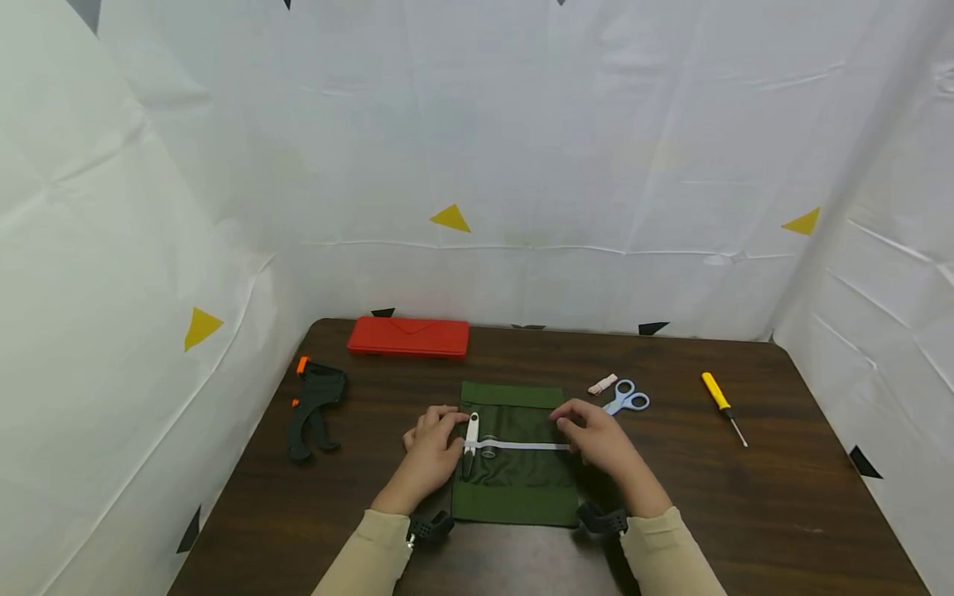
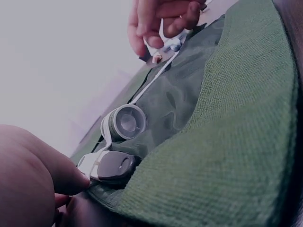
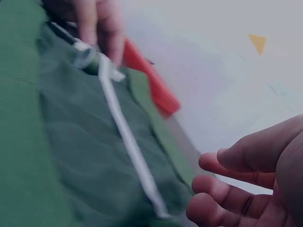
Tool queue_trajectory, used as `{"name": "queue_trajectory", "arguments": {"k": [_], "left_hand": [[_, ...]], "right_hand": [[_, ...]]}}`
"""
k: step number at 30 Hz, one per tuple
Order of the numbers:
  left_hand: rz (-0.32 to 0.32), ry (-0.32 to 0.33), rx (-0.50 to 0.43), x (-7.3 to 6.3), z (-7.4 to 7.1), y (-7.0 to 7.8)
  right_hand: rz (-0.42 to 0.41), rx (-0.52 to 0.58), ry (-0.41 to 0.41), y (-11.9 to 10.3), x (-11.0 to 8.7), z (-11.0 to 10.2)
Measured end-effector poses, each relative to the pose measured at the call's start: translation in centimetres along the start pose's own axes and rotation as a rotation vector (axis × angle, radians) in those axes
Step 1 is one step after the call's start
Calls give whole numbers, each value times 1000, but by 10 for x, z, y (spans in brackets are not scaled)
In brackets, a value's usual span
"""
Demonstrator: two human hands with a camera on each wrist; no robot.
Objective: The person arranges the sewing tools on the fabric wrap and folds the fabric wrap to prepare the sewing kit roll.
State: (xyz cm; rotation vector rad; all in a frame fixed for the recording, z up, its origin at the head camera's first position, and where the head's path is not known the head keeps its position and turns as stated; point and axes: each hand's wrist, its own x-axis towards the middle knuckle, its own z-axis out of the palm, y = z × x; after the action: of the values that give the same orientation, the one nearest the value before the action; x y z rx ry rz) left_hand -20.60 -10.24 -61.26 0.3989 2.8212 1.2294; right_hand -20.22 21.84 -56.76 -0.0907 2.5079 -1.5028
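Observation:
A green cloth organizer [image 1: 514, 505] lies flat on the table, a white elastic band [image 1: 529, 446] across it. At its left side, a slim white tool with a dark end [image 1: 471, 434] sits under the band; its exact kind is unclear. Beside it the band also crosses a small round spool [image 2: 128, 122]. My left hand [image 1: 431, 447] touches the white tool with thumb and index finger, the fingers fairly straight. Over the organizer's right side hovers my right hand [image 1: 599, 439], fingers loosely bent and holding nothing, apart from the band in the right wrist view.
Blue-handled scissors [image 1: 629, 396] and a small pale pink item [image 1: 602, 384] lie beyond my right hand. Farther right is a yellow-handled screwdriver [image 1: 717, 391]. A red case [image 1: 408, 338] rests at the back, a black clamp with orange parts [image 1: 320, 401] at left.

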Motion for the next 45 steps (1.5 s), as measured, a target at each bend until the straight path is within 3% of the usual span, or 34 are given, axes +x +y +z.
{"name": "queue_trajectory", "arguments": {"k": [3, 6, 11, 14, 18, 28, 38, 41, 45], "left_hand": [[4, -2, -4, 0, 2, 1], [3, -5, 1, 1, 3, 1], [-1, -4, -3, 2, 3, 2], [-4, -3, -4, 2, 3, 1], [-5, 1, 11, 2, 4, -3], [0, 11, 18, 4, 4, -5], [3, 9, 21, 6, 5, -3], [9, 8, 23, 7, 5, -3], [3, 4, 23, 8, 5, -3]], "right_hand": [[12, -13, 35, -2, -2, -17], [59, -64, 127, -2, -2, -37], [226, -164, 357, 13, 3, -63], [339, -179, 435, 25, 7, -71], [407, -196, 433, 34, 11, -73], [374, -314, 448, 37, 13, -65], [375, -368, 409, 45, 17, -79], [398, -328, 361, 45, 16, -85], [443, -176, 297, 43, 15, -97]]}}
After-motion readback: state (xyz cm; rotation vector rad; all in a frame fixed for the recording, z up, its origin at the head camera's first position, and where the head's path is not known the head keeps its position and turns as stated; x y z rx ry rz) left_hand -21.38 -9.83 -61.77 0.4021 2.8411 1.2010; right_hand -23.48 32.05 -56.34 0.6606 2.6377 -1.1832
